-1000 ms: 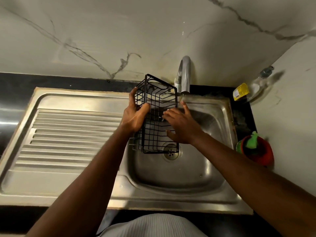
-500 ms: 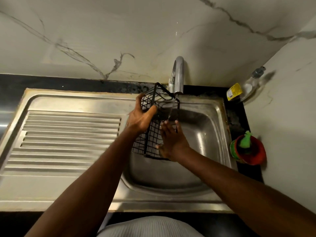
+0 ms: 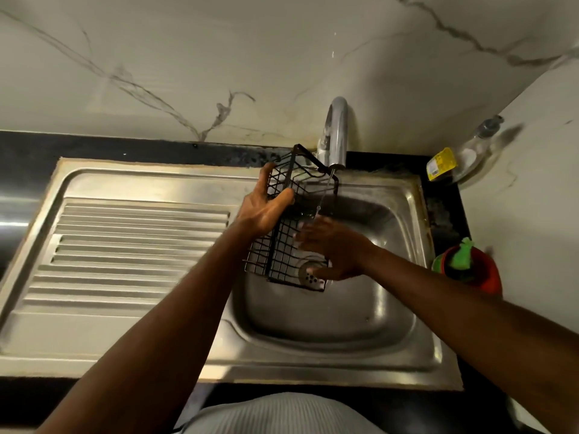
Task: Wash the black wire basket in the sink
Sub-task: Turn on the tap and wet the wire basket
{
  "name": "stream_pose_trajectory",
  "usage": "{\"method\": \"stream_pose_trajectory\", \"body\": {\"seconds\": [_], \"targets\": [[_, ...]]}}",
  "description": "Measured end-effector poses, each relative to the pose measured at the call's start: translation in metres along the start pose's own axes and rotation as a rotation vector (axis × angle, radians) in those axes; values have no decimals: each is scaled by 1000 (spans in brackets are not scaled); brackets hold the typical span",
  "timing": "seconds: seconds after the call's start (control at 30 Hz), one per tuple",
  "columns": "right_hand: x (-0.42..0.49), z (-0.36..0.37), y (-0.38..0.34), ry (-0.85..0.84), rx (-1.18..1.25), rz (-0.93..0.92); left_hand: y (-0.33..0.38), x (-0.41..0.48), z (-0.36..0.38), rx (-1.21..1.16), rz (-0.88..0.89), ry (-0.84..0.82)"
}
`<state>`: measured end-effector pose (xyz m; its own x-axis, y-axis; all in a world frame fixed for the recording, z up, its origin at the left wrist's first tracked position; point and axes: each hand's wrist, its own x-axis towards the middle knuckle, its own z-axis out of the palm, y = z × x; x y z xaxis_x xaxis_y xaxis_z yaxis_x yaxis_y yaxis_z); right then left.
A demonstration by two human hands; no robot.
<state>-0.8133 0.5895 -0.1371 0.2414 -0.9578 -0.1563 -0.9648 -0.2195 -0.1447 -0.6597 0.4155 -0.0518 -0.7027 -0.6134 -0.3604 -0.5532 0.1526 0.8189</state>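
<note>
Over the sink (image 3: 344,324) basin, under the running tap (image 3: 336,133): black wire basket (image 3: 282,255), tilted, left hand (image 3: 266,208) gripping its upper side, right hand (image 3: 335,252) straight-fingered against its lower wires. Far right: red bowl (image 3: 488,277) holding a green object (image 3: 462,255).

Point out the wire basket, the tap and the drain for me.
wire basket (image 3: 273,252): head view, on its upright corner bar.
tap (image 3: 338,136): head view, on the curved spout.
drain (image 3: 309,276): head view, on the perforated strainer.

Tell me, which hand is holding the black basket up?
The left hand: its fingers and thumb curl around the black wire basket near its top. The right hand has straighter fingers at the lower wires.
</note>
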Motion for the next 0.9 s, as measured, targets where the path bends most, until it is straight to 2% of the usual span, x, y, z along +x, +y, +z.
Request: {"method": "stream_pose_trajectory", "body": {"seconds": [0.07,0.13,0.23,0.37,0.43,0.5,0.6,0.67,0.73,0.8,0.87,0.9], "targets": [[6,-10,17,45,-30,205,-4,-6,0,-16,-19,-47],[8,-19,32,14,-101,377,-11,-11,5,-42,-2,-55],[18,-21,29,-86,-223,463,-13,-6,7,-47,27,17],[21,-19,3,-106,-171,579,2,3,6,7,100,88],[15,-18,-22,-147,-152,536,5,6,4,-25,114,120],[4,-10,-52,-190,-51,416,6,5,2,-29,91,138],[-16,1,-71,-165,317,297,-4,0,7,-34,54,117],[-29,7,-70,52,584,382,-11,-4,11,-127,5,153],[-38,11,-69,471,782,563,-18,-4,19,-245,-51,167],[-39,15,-76,780,685,728,-26,-5,31,-286,-67,153],[-34,21,-85,921,536,908,-31,-9,37,-344,-75,160],[-33,27,-88,955,539,1035,-33,-9,39,-369,-76,163]]}}
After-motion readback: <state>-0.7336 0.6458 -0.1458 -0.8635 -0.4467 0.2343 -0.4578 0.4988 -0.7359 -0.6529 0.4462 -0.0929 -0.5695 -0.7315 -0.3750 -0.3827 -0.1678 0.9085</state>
